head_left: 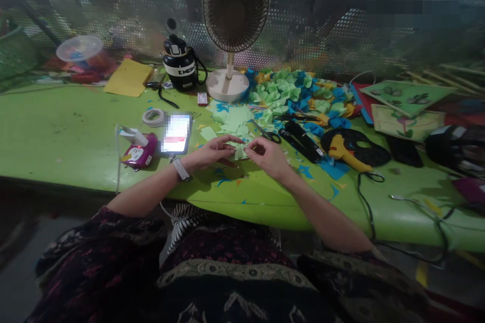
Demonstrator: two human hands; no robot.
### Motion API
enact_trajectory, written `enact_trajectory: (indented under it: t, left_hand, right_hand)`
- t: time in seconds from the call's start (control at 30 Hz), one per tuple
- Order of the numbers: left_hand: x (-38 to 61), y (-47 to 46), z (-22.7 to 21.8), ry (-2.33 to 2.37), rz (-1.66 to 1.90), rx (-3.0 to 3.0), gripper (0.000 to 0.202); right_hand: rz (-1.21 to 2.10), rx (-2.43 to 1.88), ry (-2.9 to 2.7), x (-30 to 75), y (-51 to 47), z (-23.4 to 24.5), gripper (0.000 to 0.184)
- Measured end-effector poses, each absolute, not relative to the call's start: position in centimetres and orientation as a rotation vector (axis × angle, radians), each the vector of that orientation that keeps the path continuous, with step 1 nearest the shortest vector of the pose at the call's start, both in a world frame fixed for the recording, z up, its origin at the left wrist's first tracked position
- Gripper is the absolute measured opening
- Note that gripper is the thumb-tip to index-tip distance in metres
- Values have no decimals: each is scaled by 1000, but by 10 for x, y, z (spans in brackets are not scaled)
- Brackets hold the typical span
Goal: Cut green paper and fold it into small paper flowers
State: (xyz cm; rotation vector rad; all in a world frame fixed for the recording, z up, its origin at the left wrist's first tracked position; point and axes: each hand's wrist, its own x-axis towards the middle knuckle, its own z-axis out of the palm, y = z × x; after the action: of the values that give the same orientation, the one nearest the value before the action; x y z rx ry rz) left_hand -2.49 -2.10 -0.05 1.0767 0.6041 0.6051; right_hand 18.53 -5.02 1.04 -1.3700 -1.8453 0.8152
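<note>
A small piece of light green paper (240,152) is held up between my two hands, just above the table. My left hand (212,152), with a watch at its wrist, pinches the paper's left side, the index finger stretched out over it. On the other side my right hand (266,155) grips the paper's edge between thumb and curled fingers. Behind them lie loose light green paper squares (235,120) and blue scraps. A pair of scissors (271,135) rests just beyond my right hand, with a black stapler (301,141) to its right.
A fan (227,86) stands at the back beside a black jug (180,68). Folded paper flowers (291,88) are heaped to its right. A yellow glue gun (346,154) with a cord lies at right. Left are a lit phone (176,133), tape roll (153,117) and purple power adapter (141,154).
</note>
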Motion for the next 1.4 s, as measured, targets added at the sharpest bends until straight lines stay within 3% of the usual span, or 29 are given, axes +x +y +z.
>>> enact_trajectory:
  t: [1.4]
  left_hand:
    - [-20, -21, -8, 633, 639, 1109, 46]
  right_hand:
    - [668, -1371, -1860, 180, -55, 8, 15]
